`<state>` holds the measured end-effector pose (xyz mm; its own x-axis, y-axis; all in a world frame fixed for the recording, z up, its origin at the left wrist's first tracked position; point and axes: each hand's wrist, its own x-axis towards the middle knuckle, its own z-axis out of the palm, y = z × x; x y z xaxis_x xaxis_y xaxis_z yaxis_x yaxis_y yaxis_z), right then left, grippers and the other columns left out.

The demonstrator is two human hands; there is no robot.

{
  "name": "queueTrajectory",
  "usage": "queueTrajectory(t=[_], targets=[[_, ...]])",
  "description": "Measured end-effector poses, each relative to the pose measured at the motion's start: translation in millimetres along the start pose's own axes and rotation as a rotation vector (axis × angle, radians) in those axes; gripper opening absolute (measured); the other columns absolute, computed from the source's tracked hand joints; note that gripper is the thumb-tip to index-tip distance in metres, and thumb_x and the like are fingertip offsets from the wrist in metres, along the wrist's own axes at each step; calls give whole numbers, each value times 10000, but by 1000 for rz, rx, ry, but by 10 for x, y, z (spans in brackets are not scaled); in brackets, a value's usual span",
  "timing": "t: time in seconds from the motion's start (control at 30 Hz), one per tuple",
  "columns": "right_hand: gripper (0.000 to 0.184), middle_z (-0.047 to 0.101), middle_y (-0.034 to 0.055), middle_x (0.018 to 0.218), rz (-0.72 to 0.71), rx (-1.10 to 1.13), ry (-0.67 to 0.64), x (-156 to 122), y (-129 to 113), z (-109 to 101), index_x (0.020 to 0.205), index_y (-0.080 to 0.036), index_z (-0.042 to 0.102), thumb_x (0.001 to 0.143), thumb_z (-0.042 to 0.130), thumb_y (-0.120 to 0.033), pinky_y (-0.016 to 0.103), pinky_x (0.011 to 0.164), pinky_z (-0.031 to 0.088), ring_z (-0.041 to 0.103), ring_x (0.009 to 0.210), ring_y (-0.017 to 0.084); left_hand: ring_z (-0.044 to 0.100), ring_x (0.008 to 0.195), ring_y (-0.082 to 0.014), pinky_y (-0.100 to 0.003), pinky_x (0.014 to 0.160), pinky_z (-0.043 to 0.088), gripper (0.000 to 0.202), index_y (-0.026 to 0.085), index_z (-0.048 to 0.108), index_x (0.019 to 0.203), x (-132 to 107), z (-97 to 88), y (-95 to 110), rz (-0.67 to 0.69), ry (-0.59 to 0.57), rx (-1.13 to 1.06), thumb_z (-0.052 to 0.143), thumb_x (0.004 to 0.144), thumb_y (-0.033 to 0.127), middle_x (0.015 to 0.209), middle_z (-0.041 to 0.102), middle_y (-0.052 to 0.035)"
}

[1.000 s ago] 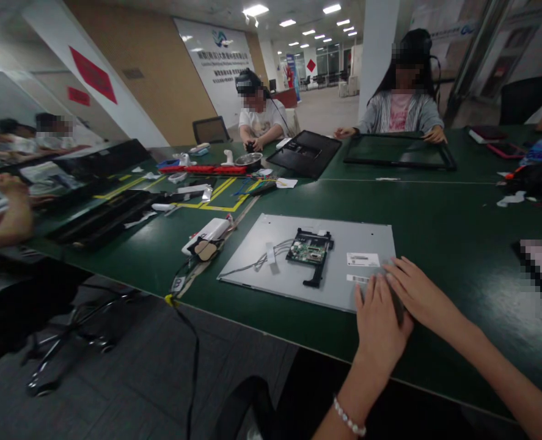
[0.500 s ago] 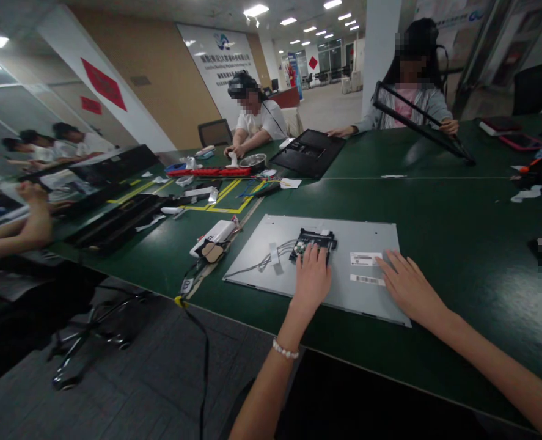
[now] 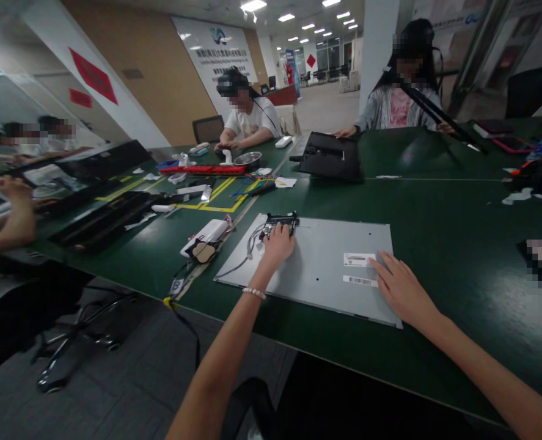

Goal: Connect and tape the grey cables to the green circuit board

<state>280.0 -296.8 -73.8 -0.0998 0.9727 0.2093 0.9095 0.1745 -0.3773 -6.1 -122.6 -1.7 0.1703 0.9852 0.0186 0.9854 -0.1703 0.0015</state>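
Curling over the small circuit board [image 3: 280,221], the left hand [image 3: 277,245] grasps it at the far left corner of the grey metal panel [image 3: 316,263], thin wires [image 3: 252,235] trailing off the board. The right hand [image 3: 401,288] lies flat and unclenched on the panel's near right corner, just beside two white labels [image 3: 360,260]. The panel rests on a green table [image 3: 435,208], a white device [image 3: 206,235] near its left edge.

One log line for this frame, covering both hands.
left hand: on circuit board, far-left corner of grey panel | right hand: flat on panel, beside white label
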Motion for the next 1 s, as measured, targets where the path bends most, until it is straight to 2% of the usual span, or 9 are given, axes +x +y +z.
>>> queueTrajectory(t=[0.13,0.23,0.37,0.53,0.6,0.7,0.8,0.9,1.0], targets=[[499,354,109,1566,7,20,-2,-10,13,-7,1465,-215,432,1003,311,-359,566,1159,264,281,1454,289,396,1340,-310,-525,1060,351,369,169,478,1301,87,34,-71,-8,22,11,374,955,242,1466,436,-164],[501,347,99,1570,3,32,-6,-9,29,-1,1470,-226,421,1002,316,-369,570,1158,265,273,1458,285,395,1342,-307,-510,1054,364,366,177,488,1294,97,13,-118,19,-9,-6,395,952,269,1460,444,-159],[505,345,122,1567,-7,15,-15,2,35,10,1466,-204,428,1003,315,-369,575,1154,271,272,1457,296,485,1274,-290,-458,1020,414,359,176,514,1274,187,-81,-176,32,-22,-64,376,976,319,1389,528,-147],[485,368,94,1560,1,35,2,0,23,3,1456,-241,443,1005,323,-373,585,1146,286,295,1447,304,575,1170,-286,-409,971,448,365,111,562,1205,483,-240,-140,-17,32,-65,292,979,207,1248,615,-190],[483,369,85,1560,3,37,4,-4,23,1,1460,-255,435,1004,327,-376,590,1144,287,296,1447,302,555,1205,-274,-394,999,428,378,103,555,1236,620,-283,-100,-1,30,-64,309,954,149,1292,593,-193],[493,357,97,1565,-2,24,-7,-5,32,6,1470,-246,418,1005,326,-383,586,1145,287,294,1448,302,514,1266,-227,-336,1040,393,415,135,534,1299,796,-291,-49,68,4,-82,350,928,110,1387,547,-146],[491,358,112,1562,-18,21,-3,0,40,14,1463,-231,429,1002,337,-375,580,1144,294,306,1442,307,571,1203,-223,-311,984,432,416,129,534,1311,912,-270,-31,90,-50,-100,385,923,121,1329,603,-144],[480,373,115,1554,-26,26,12,6,37,14,1445,-228,452,997,345,-360,577,1137,310,322,1434,310,583,1190,-231,-317,967,441,438,113,492,1356,935,-304,-59,72,-42,-111,362,939,135,1337,596,-163],[481,375,122,1552,-27,26,16,7,36,11,1441,-217,459,994,351,-357,575,1139,308,323,1433,311,530,1256,-220,-325,1036,395,469,122,428,1413,775,-408,-161,76,39,-117,312,959,152,1412,533,-148]])
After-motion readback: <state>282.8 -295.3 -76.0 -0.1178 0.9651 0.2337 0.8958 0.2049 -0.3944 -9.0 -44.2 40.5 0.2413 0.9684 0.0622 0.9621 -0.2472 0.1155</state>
